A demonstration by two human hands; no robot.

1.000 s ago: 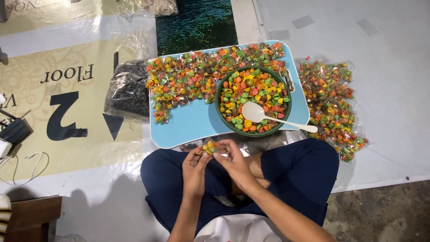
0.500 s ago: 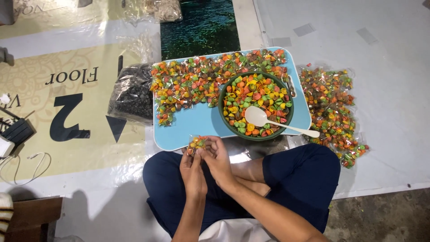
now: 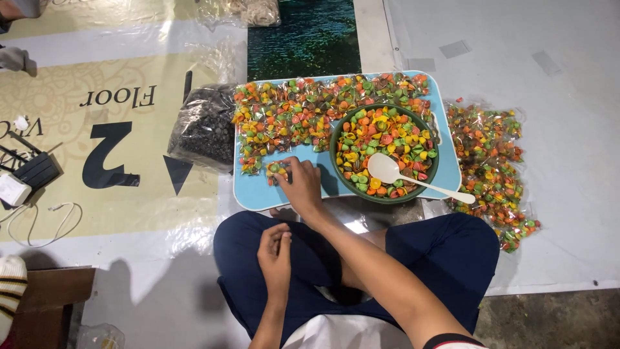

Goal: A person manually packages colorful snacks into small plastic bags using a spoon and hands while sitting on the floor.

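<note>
Nearest the camera: crossed legs in dark blue trousers (image 3: 445,258), seated on a pale plastic floor sheet (image 3: 568,129). Left hand (image 3: 276,255) resting on the left thigh, fingers loosely curled, apparently empty, well apart from the right hand. Right hand (image 3: 302,184) stretched forward onto the light blue tray (image 3: 258,197), fingertips closed on a small clear packet of coloured pieces (image 3: 276,170) at the tray's near left part.

Farther on the tray: dark green bowl (image 3: 339,174) at right, filled with loose orange, yellow, green and red pieces; white spoon (image 3: 394,173) lying in it, scoop on the pieces, handle across the near right rim and out over the tray's edge. Left of and behind the bowl: heap of filled clear packets (image 3: 290,116), covering the tray's far part.

Off the tray, to the right: second heap of like packets (image 3: 491,161) on the floor sheet. To the left, touching the tray's left edge: clear bag of dark material (image 3: 203,126). Beyond it, a beige floor banner (image 3: 64,174) bearing a large numeral and arrow; black device with white cable (image 3: 32,171) at the far left edge.
</note>
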